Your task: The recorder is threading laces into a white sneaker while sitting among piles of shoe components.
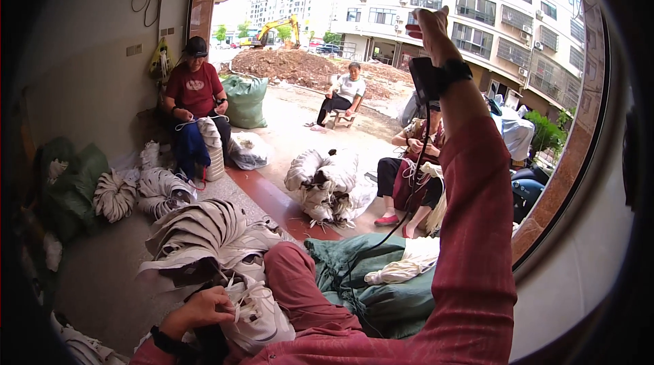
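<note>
My left hand [203,309] is low at the front, its fingers pinched on a white shoelace [246,297]. The lace runs into a white shoe upper [257,327] lying against my leg. My right hand [430,28] is raised high and far out at the upper right, away from the shoe uppers. Its fingers look apart, and I see nothing in them. A dark device with a cable [426,79] is strapped at that wrist. Just beyond my left hand lies a stack of off-white shoe uppers [197,229], fanned out.
A green sack [381,297] with a bundle of white laces [402,268] on it lies by my knee. More bundled uppers [327,184] sit ahead. One person [197,89] works at left, another [426,150] at right; a third [349,89] sits on a stool outside.
</note>
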The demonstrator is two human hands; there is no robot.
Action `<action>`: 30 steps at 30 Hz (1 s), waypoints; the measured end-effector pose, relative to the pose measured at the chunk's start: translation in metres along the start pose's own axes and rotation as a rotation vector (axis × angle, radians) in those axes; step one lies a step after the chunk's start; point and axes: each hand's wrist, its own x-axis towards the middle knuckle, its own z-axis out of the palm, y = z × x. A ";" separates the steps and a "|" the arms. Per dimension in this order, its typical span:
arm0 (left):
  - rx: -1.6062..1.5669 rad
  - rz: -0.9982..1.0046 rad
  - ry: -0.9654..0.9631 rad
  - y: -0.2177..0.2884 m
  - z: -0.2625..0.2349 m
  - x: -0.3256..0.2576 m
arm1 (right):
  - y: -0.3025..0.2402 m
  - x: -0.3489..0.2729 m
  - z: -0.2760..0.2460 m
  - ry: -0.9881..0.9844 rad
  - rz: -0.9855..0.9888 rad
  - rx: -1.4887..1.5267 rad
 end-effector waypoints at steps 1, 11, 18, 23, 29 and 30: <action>0.010 0.034 -0.007 0.001 -0.001 0.003 | -0.031 -0.004 -0.004 0.043 -0.077 -0.003; -0.138 0.042 0.038 -0.016 0.005 -0.006 | -0.060 -0.160 0.081 -1.438 -0.199 -0.246; -0.240 -0.091 0.093 0.003 -0.015 -0.011 | 0.057 -0.317 0.066 -1.783 -0.431 -0.818; -0.240 -0.111 0.030 -0.010 -0.015 0.004 | 0.128 -0.387 0.070 -1.908 -0.379 -0.551; -0.130 -0.062 0.056 0.005 -0.009 -0.008 | 0.143 -0.444 0.094 -1.668 -0.338 -0.091; -0.130 -0.088 0.054 0.009 -0.009 -0.010 | 0.145 -0.446 0.098 -1.646 -0.332 0.029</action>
